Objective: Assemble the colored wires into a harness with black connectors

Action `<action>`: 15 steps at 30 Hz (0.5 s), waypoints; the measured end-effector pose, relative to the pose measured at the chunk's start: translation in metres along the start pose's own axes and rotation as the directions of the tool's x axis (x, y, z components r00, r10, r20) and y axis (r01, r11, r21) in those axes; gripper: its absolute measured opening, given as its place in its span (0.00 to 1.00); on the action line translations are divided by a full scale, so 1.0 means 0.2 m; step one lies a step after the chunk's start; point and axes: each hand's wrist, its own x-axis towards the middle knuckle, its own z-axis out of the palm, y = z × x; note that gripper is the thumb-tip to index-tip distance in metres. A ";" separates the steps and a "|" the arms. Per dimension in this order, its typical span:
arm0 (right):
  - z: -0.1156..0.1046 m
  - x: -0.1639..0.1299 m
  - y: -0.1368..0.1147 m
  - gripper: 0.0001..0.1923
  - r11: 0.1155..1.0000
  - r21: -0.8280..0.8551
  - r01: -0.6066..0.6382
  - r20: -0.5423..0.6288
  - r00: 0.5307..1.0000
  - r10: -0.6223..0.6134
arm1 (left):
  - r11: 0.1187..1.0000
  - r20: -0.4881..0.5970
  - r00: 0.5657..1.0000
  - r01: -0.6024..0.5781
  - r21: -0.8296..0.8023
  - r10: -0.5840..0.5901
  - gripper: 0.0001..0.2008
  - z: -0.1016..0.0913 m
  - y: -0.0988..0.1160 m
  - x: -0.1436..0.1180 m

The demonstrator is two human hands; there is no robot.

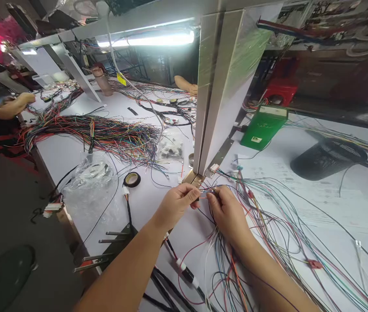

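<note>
My left hand (pixel 184 197) is closed in a pinch on a small dark piece (pixel 197 199); the fingers mostly cover it, so I cannot tell its kind. Close by on the right, my right hand (pixel 227 210) has thumb and fingers pressed together on thin wires (pixel 204 198). Some of these span the short gap between the hands. Beneath my right wrist a loose bundle of coloured wires (pixel 224 255) spreads over the white table. A white connector (pixel 214 167) with wires lies just beyond my hands, at the foot of the metal post (pixel 203 108).
Left of my hands are black tape (pixel 132 179), a plastic bag (pixel 89 182) and a large wire bundle (pixel 106 132). On the right are a green box (pixel 264 128), a black mesh cup (pixel 328 158) and printed sheets (pixel 301 190). Another person's arm (pixel 5 108) is at far left.
</note>
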 end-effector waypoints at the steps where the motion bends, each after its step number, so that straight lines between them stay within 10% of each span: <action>1: 0.00 0.01 0.01 0.09 0.999 0.028 -0.018 -0.018 1.000 0.018 | 0.997 0.016 0.999 -0.031 0.063 0.030 0.14 0.00 0.00 0.00; 10: -0.03 0.01 0.01 0.14 0.790 0.558 -0.252 0.154 0.968 0.199 | 0.877 0.074 0.972 -0.233 0.421 0.223 0.10 -0.01 0.00 0.01; 15: -0.05 0.02 0.01 0.14 0.747 0.599 -0.289 0.186 0.957 0.221 | 0.928 0.046 0.994 -0.111 0.356 0.101 0.12 -0.02 -0.02 0.01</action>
